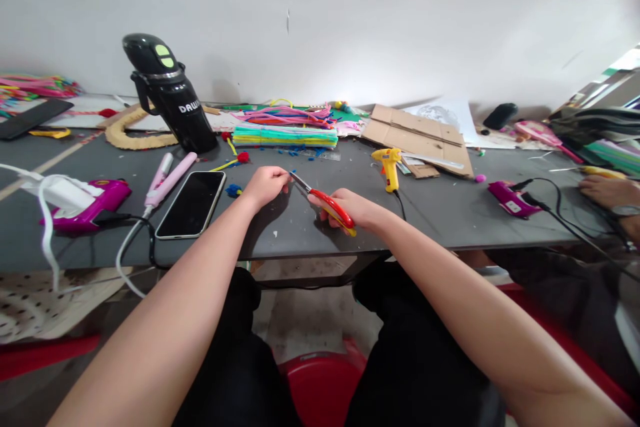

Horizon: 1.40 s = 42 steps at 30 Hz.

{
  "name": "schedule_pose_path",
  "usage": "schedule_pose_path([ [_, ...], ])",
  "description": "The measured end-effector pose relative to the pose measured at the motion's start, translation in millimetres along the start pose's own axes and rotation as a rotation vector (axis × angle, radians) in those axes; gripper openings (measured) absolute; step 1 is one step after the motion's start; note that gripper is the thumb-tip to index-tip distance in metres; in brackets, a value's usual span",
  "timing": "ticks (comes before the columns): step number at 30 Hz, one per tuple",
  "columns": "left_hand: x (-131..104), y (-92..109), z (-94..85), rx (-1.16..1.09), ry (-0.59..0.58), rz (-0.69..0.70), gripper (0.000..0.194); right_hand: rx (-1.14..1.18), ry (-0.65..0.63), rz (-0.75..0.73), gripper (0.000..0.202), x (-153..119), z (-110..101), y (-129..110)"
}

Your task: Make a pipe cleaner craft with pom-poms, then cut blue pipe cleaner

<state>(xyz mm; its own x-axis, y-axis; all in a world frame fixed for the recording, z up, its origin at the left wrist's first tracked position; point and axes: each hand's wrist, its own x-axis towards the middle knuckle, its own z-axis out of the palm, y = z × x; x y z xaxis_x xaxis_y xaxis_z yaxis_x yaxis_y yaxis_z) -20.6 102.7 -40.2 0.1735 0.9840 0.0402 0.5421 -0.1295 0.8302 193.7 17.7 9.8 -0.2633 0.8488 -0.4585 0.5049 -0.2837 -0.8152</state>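
Observation:
My right hand (343, 208) grips a pair of scissors (336, 205) with red and yellow handles, the blades pointing up and left. Their tips meet the fingertips of my left hand (267, 185), which is closed in a pinch just over the grey table. A small blue piece (293, 173) shows at those fingertips; most of it is hidden. Small blue bits (297, 149) lie behind, by a clear ruler (325, 155). Left of my left hand are a fuzzy blue piece (233, 191) and a red flower-like piece (243, 157) on a yellow stem.
A phone (193, 205), pink hair straightener (173, 180) and black bottle (183, 110) stand or lie left. Pipe cleaner bundles (285, 136) lie behind. Right are a yellow glue gun (390, 168), cardboard (417, 137), a purple power block (513, 200) and another person's hand (607, 192).

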Motion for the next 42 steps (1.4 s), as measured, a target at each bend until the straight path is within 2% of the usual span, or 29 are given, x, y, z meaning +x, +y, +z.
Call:
schedule_pose_path([
  [8,-2,4,0.9,0.01,0.003,-0.018,0.031,0.013,0.004,-0.002,0.062,-2,1,-3],
  [17,2,-2,1.6,0.01,-0.007,0.005,0.032,0.011,-0.008,-0.01,0.063,5,1,4],
  [26,-2,4,0.4,0.052,0.003,-0.041,0.03,-0.006,0.039,-0.004,0.063,9,2,6],
  [37,-5,5,-0.8,0.079,0.027,-0.051,0.031,0.079,0.091,-0.035,0.061,10,5,8],
  [42,-5,7,-1.5,0.051,0.038,-0.068,0.03,0.131,0.059,-0.031,0.061,8,2,10],
])
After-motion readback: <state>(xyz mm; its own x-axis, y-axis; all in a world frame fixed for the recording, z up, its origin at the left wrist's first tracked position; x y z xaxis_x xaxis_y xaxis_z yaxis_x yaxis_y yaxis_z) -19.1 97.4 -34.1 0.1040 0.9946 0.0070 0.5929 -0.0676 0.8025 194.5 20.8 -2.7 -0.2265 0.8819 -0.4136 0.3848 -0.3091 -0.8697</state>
